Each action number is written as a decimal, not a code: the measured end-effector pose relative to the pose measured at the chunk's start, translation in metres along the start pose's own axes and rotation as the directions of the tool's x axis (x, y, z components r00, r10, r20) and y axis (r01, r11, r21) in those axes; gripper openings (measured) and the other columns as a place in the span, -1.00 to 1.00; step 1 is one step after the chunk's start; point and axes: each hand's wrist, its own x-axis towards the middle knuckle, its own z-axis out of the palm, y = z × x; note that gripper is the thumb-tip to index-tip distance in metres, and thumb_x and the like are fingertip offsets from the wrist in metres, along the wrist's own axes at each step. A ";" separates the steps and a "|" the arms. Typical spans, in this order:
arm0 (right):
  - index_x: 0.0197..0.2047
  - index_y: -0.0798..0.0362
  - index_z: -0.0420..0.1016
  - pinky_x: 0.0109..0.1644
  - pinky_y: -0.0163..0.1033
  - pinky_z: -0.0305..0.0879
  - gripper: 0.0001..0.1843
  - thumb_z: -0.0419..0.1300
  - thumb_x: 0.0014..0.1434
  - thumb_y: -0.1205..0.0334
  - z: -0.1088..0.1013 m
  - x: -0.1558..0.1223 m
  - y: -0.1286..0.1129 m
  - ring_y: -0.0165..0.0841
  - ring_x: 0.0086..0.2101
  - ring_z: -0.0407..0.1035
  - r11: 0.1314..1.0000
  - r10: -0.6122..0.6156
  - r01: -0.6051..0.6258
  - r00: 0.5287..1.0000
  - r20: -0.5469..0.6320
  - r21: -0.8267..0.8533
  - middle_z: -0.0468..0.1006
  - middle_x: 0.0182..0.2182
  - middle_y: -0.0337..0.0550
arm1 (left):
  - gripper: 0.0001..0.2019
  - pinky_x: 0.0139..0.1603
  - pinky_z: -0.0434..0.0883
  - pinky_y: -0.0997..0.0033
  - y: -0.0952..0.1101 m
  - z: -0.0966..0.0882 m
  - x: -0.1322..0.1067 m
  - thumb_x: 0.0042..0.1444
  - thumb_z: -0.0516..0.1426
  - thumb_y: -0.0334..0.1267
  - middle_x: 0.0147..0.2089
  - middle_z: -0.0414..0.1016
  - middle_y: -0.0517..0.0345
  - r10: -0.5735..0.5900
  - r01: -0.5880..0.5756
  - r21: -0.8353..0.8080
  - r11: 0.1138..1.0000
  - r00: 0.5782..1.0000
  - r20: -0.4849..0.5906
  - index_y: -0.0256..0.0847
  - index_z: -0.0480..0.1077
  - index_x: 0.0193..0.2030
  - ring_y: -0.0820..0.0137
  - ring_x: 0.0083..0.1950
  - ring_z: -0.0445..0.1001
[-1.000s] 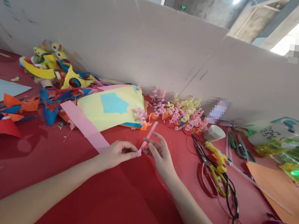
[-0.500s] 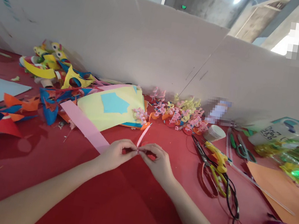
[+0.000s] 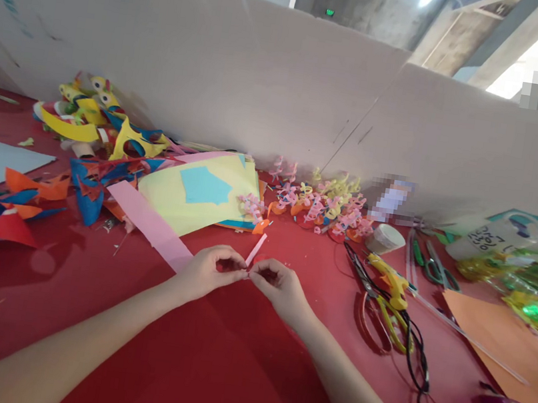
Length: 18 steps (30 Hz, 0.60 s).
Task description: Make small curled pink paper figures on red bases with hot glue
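Note:
A narrow pink paper strip (image 3: 256,249) points away from me over the red table, its near end pinched at my fingertips. My left hand (image 3: 214,272) closes thumb and forefinger on that end. My right hand (image 3: 278,286) meets it from the other side, also in a pinch, with the tips of both hands almost touching. Just what lies between the fingertips is too small to see. Beyond the strip sits a small orange piece (image 3: 261,227). A wider pink paper strip (image 3: 151,228) lies left of my hands, partly behind the left one.
Curled pink and yellow paper pieces (image 3: 319,202) crowd the back by the white partition (image 3: 248,70). Yellow sheets (image 3: 163,196) lie left. To the right are a yellow glue gun (image 3: 391,280), scissors (image 3: 383,319), a tape roll (image 3: 385,239) and orange paper (image 3: 505,344).
The pink strip's visible part looks shorter and straighter, and its far end has come nearer my fingers. Both hands stay close together in nearly the same place.

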 end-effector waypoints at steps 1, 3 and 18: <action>-0.40 0.03 0.42 -0.28 -0.27 0.28 -0.87 0.20 0.04 0.15 0.000 0.001 0.001 -0.39 -0.41 0.35 0.999 0.012 -0.012 1.000 0.015 0.046 0.46 -0.46 -0.23 | -0.84 -0.29 0.37 0.41 -0.001 0.000 0.001 -0.01 0.21 -0.17 -0.32 0.50 0.15 -0.010 0.010 -0.015 1.000 1.000 -0.002 -0.18 0.47 -0.31 0.37 -0.30 0.46; -0.40 0.03 0.42 -0.26 -0.27 0.27 -0.83 0.22 0.02 0.10 0.000 0.001 0.001 -0.40 -0.40 0.34 0.992 0.028 -0.031 0.999 0.028 0.122 0.45 -0.45 -0.24 | -0.83 -0.29 0.37 0.41 -0.002 0.000 0.001 0.00 0.20 -0.16 -0.29 0.49 0.14 -0.009 0.009 -0.050 0.999 1.000 0.008 -0.17 0.48 -0.29 0.37 -0.29 0.45; -0.36 0.02 0.36 -0.39 -0.33 0.18 -0.71 0.29 -0.03 0.01 0.002 0.000 -0.004 -0.46 -0.50 0.24 0.957 0.072 -0.082 0.996 0.045 0.278 0.36 -0.53 -0.31 | -0.72 -0.21 0.32 0.40 0.006 0.002 -0.004 0.12 0.05 -0.15 -0.46 0.49 0.19 -0.097 0.144 -0.298 0.944 0.982 0.164 -0.22 0.41 -0.53 0.37 -0.32 0.43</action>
